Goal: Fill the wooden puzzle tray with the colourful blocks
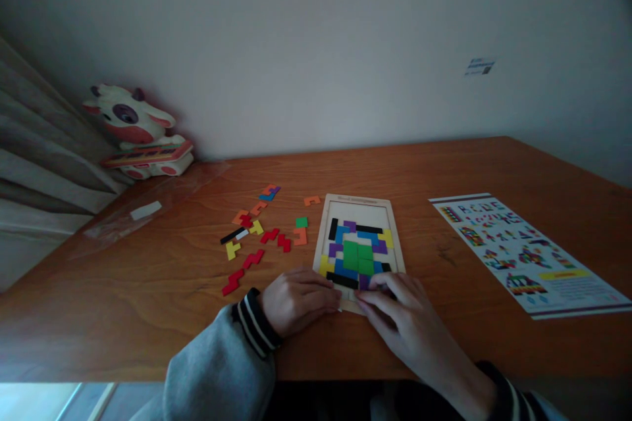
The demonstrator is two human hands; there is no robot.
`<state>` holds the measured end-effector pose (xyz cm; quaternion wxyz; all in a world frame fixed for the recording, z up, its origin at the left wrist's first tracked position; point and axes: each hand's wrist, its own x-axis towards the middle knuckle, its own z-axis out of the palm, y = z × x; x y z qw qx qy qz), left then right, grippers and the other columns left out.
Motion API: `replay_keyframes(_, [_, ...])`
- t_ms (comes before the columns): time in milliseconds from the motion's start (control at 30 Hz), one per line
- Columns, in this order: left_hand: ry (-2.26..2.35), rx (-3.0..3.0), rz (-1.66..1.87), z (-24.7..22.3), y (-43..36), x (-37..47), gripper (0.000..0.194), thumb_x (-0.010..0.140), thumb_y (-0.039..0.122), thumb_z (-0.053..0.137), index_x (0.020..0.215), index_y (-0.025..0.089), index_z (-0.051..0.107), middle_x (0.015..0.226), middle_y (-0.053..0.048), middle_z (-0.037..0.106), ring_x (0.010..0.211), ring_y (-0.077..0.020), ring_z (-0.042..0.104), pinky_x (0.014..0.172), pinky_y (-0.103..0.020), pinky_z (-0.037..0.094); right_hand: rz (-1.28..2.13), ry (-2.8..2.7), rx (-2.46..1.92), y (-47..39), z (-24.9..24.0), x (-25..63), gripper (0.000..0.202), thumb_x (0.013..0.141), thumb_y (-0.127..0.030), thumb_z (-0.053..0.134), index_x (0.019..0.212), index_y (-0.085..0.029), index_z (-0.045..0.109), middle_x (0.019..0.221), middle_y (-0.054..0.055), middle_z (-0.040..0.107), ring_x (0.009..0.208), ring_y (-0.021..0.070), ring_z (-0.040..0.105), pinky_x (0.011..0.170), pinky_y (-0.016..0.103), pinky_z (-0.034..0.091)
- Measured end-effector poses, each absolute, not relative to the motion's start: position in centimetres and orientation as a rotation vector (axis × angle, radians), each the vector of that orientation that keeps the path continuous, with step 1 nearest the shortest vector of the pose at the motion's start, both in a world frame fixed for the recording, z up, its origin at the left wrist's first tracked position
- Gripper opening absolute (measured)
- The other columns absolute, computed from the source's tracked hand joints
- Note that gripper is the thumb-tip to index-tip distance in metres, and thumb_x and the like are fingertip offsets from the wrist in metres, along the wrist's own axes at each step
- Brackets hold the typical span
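Observation:
A wooden puzzle board lies flat on the table, its middle filled with coloured blocky pieces. Among these are green pieces in the centre and a long black piece near the bottom. My left hand rests over the board's lower left corner, fingers stretched out and lying close together. At the bottom of the board, my right hand has its fingertips closed around a purple puzzle piece; the fingers partly cover that piece and the lower right corner.
Loose puzzle pieces lie left of the board, including red ones, a yellow one and a green square. A printed pattern sheet is on the right. A cow toy keyboard and clear plastic wrap are at left.

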<state>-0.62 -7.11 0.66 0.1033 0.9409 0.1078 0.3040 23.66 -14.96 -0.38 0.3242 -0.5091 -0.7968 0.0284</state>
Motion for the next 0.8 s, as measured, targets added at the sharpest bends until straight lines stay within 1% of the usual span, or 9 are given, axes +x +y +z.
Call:
replay_keyframes(100, [0.301,2.796,0.882,0.8,-7.2,-0.8,0.012,0.098,0.020,0.057,0.104,0.016,0.066,0.099,-0.007,0.077,0.097,-0.0189,0.072,0.087,-0.031,0.058,0.054,-2.124,-1.327,-15.2,-0.4,23.8,0.019,0.096,-0.023,0.055,0.105,-0.026,0.071,0.100,0.007,0.067,0.088,0.0222,0.062,0.080,0.041,0.051])
replay_keyframes(200, [0.295,2.806,0.872,1.1,-7.2,-1.1,0.012,0.098,0.017,0.054,0.102,0.015,0.066,0.107,-0.009,0.076,0.101,-0.0193,0.071,0.090,-0.032,0.058,0.026,-2.192,-1.271,-15.3,-0.2,23.8,0.026,0.097,-0.022,0.053,0.120,-0.022,0.066,0.111,0.008,0.070,0.096,0.0232,0.063,0.087,0.043,0.050])
replay_keyframes(267, [0.337,2.801,0.887,1.2,-7.0,-1.4,0.012,0.098,0.016,0.054,0.103,0.015,0.065,0.109,-0.010,0.075,0.101,-0.0187,0.072,0.090,-0.032,0.058,0.029,-2.240,-1.187,-15.2,0.1,23.6,0.029,0.098,-0.021,0.052,0.125,-0.021,0.064,0.118,0.008,0.071,0.102,0.0226,0.064,0.091,0.043,0.050])
replay_keyframes(367, [0.384,2.791,0.886,1.3,-6.8,-2.0,0.013,0.098,0.015,0.055,0.106,0.015,0.065,0.108,-0.010,0.075,0.099,-0.0178,0.072,0.090,-0.030,0.058,0.037,-2.283,-1.080,-15.2,0.5,23.1,0.030,0.098,-0.020,0.051,0.125,-0.023,0.064,0.121,0.006,0.072,0.107,0.0209,0.064,0.095,0.041,0.050])
replay_keyframes(467, [0.386,2.812,0.868,1.2,-6.8,-2.5,0.013,0.097,0.015,0.055,0.106,0.015,0.065,0.105,-0.010,0.075,0.100,-0.0181,0.072,0.089,-0.030,0.058,0.046,-2.328,-1.047,-15.1,0.7,22.7,0.031,0.098,-0.021,0.052,0.127,-0.025,0.064,0.121,0.004,0.072,0.109,0.0201,0.065,0.098,0.042,0.049])
replay_keyframes(567, [0.399,2.837,0.857,1.1,-6.9,-2.7,0.014,0.097,0.016,0.055,0.107,0.015,0.066,0.103,-0.010,0.076,0.101,-0.0195,0.071,0.088,-0.031,0.058,0.067,-2.336,-1.048,-15.1,0.7,22.7,0.031,0.098,-0.022,0.053,0.126,-0.025,0.064,0.119,0.004,0.073,0.107,0.0196,0.066,0.099,0.043,0.047])
replay_keyframes(700, [0.382,2.837,0.830,1.3,-6.9,-2.5,0.013,0.098,0.015,0.054,0.105,0.015,0.065,0.103,-0.008,0.076,0.100,-0.0194,0.071,0.087,-0.031,0.058,0.067,-2.286,-1.054,-15.1,0.6,23.2,0.027,0.098,-0.022,0.053,0.120,-0.025,0.068,0.115,0.005,0.075,0.104,0.0192,0.067,0.099,0.043,0.047])
replay_keyframes(800, [0.355,2.836,0.850,1.4,-6.9,-2.4,0.012,0.098,0.014,0.054,0.103,0.015,0.065,0.101,-0.007,0.076,0.099,-0.0193,0.071,0.087,-0.030,0.058,0.067,-2.295,-1.048,-15.2,0.5,23.3,0.026,0.097,-0.021,0.053,0.118,-0.025,0.068,0.116,0.003,0.074,0.103,0.0188,0.068,0.099,0.043,0.047])
